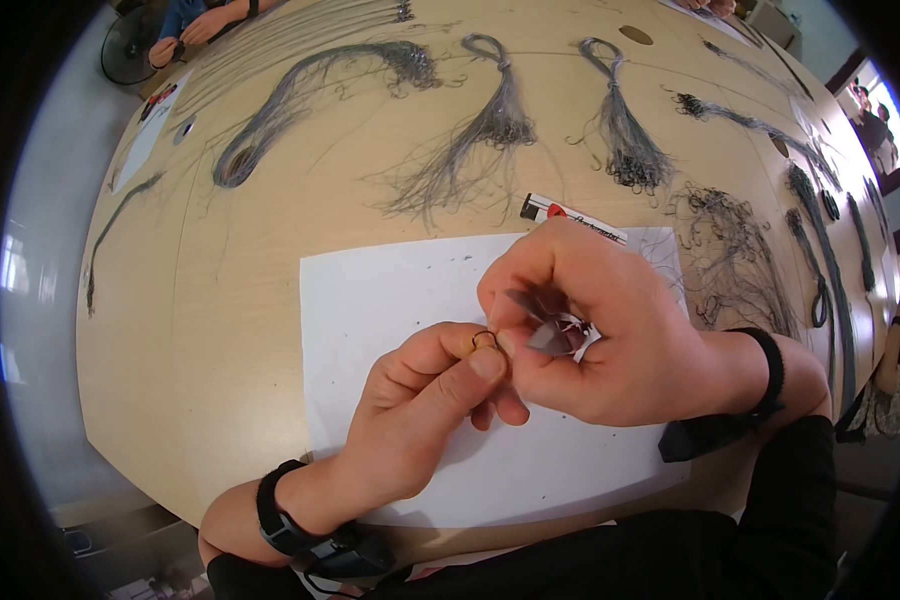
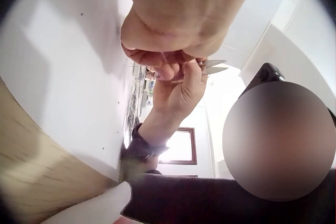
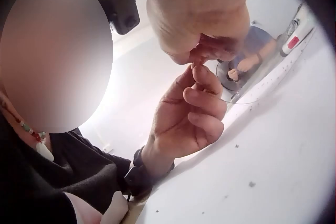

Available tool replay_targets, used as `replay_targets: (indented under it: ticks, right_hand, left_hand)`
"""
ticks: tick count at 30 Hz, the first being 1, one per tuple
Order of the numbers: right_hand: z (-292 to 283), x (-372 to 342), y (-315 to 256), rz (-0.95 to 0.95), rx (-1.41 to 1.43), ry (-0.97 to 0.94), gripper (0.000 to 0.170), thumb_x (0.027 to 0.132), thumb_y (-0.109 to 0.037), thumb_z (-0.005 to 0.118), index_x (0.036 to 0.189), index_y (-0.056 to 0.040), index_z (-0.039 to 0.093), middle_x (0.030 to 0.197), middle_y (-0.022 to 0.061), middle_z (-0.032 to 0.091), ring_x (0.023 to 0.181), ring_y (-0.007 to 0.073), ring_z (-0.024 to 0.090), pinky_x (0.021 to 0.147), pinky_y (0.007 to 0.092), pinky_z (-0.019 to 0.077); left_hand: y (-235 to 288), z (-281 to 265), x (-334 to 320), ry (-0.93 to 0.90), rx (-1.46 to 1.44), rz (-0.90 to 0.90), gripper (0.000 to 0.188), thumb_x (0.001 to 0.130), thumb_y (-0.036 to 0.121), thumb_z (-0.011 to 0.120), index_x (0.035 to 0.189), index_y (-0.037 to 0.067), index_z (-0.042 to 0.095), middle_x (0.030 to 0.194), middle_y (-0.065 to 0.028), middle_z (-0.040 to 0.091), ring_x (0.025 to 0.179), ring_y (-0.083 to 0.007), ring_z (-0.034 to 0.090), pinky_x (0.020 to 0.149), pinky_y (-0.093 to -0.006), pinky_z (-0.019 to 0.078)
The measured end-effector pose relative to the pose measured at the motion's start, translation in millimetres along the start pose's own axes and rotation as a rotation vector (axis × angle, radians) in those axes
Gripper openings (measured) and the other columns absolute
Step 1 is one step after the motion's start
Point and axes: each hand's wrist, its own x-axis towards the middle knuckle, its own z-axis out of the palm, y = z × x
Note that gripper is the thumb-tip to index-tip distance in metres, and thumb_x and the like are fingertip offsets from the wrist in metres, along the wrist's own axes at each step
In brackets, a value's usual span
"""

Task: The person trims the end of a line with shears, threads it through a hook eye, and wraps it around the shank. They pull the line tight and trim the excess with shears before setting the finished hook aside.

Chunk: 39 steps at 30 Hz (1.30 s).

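Counter: pale wood (image 1: 190,370), a white sheet of paper (image 1: 370,290) along its near edge; another person's hands (image 1: 205,25) show at the far left edge.
Hook's slip: it could spring out of the fingertips, I'd say, being so tiny and held by so little; a tug on the line might do it.
Finger's prick: likely enough if the pinch rolls, since the point may sit right by the skin.
Blade's nick: the scissors (image 2: 216,69), blades parted, could catch line or skin if the right hand turns carelessly.
Snag: a sleeve or strap drifting toward the right edge could catch the loose tangle (image 1: 735,250).
Hook's look: small, dark, thin, curved (image 1: 484,333); its tip is too small to make out.
Line's look: fine, bowing out over the paper (image 3: 241,102).
Hook's place: above the paper, between both hands' fingertips.
Left hand (image 1: 415,405): thumb and forefinger pinch the hook.
Right hand (image 1: 635,335): curled round the scissors, fingertips meeting the left's at the hook.
Nearby: looped bundles (image 1: 503,115) toward the far edge, a marker (image 1: 590,224) beside the paper.
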Motion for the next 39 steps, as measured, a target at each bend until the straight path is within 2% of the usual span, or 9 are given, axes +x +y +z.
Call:
replay_targets:
  ticks: [2,5,8,10,14,16,22,31,39]
  right_hand:
    - [2.3,-1.0,0.5,0.028,0.015,0.000,0.018,0.071,0.003,0.051,0.087,-0.0033,0.043,0.072,-0.0006,0.047,0.056,0.0013,0.040,0.046,0.0144,0.0323]
    - [0.1,0.2,0.1,-0.039,0.026,0.070,0.016,0.072,0.003,0.049,0.084,-0.0034,0.043,0.071,-0.0007,0.046,0.057,0.0013,0.040,0.046,0.0144,0.0324]
    - [-11.2,4.2,-9.0,0.050,0.037,0.007,0.013,0.074,0.002,0.049,0.085,-0.0026,0.044,0.073,0.0002,0.048,0.060,0.0011,0.042,0.048,0.0140,0.0332]
    - [-14.1,6.1,-14.7,0.192,0.110,-0.073,0.011,0.076,0.000,0.050,0.086,-0.0016,0.045,0.074,0.0012,0.050,0.064,0.0012,0.045,0.051,0.0140,0.0348]
    - [-9.6,5.8,-1.4,0.111,0.062,-0.090,0.014,0.078,-0.002,0.052,0.090,-0.0007,0.045,0.075,0.0024,0.052,0.067,0.0018,0.048,0.052,0.0136,0.0359]
    - [-9.7,6.3,-1.5,0.185,0.171,-0.075,0.015,0.078,-0.002,0.052,0.091,-0.0001,0.045,0.075,0.0034,0.052,0.068,0.0032,0.050,0.052,0.0149,0.0390]
    - [-6.0,6.6,-1.1,0.226,0.366,0.001,0.017,0.078,0.000,0.051,0.092,0.0013,0.042,0.075,0.0056,0.052,0.066,0.0063,0.052,0.056,0.0179,0.0443]
    - [-6.4,7.1,-2.0,0.232,0.276,0.026,0.023,0.077,0.000,0.051,0.096,0.0006,0.040,0.073,0.0042,0.053,0.066,0.0058,0.053,0.059,0.0174,0.0419]
    - [-7.1,6.9,-0.2,0.214,0.222,0.030,0.026,0.076,0.000,0.052,0.098,0.0000,0.039,0.072,0.0022,0.053,0.065,0.0029,0.048,0.058,0.0159,0.0372]
  left_hand:
    - [-1.0,0.7,-0.4,0.007,-0.005,-0.006,0.014,0.086,0.014,0.043,0.091,0.005,0.053,0.080,-0.0042,0.057,0.070,-0.0090,0.055,0.058,-0.0196,0.0378]
    - [0.2,2.3,-0.5,0.007,-0.048,-0.001,0.013,0.085,0.012,0.043,0.090,0.005,0.053,0.079,-0.0040,0.058,0.070,-0.0092,0.055,0.057,-0.0196,0.0381]
    - [0.9,3.5,-0.3,0.031,-0.063,0.000,0.013,0.085,0.011,0.043,0.089,0.005,0.054,0.079,-0.0042,0.058,0.069,-0.0095,0.055,0.057,-0.0193,0.0384]
    - [-0.3,0.2,1.4,0.032,-0.011,-0.020,0.013,0.085,0.011,0.043,0.089,0.005,0.054,0.082,-0.0048,0.058,0.069,-0.0099,0.055,0.057,-0.0189,0.0387]
    - [-0.4,0.4,1.2,0.026,0.005,-0.032,0.013,0.085,0.011,0.044,0.089,0.004,0.054,0.084,-0.0051,0.058,0.069,-0.0101,0.056,0.057,-0.0188,0.0389]
    - [-0.9,0.3,1.4,0.027,0.018,-0.022,0.014,0.085,0.012,0.044,0.091,0.004,0.054,0.085,-0.0054,0.058,0.070,-0.0100,0.056,0.056,-0.0191,0.0391]
    - [-0.6,-0.1,1.3,0.006,-0.035,0.020,0.016,0.085,0.013,0.046,0.095,0.004,0.055,0.086,-0.0061,0.058,0.071,-0.0099,0.055,0.056,-0.0194,0.0390]
    - [-0.4,0.7,0.4,0.139,0.071,0.083,0.013,0.082,0.010,0.051,0.091,0.002,0.056,0.088,-0.0082,0.059,0.068,-0.0099,0.055,0.058,-0.0185,0.0397]
    - [-1.3,1.1,0.8,0.101,0.093,0.157,0.016,0.080,0.005,0.053,0.095,0.000,0.055,0.090,-0.0110,0.059,0.072,-0.0118,0.055,0.065,-0.0210,0.0451]
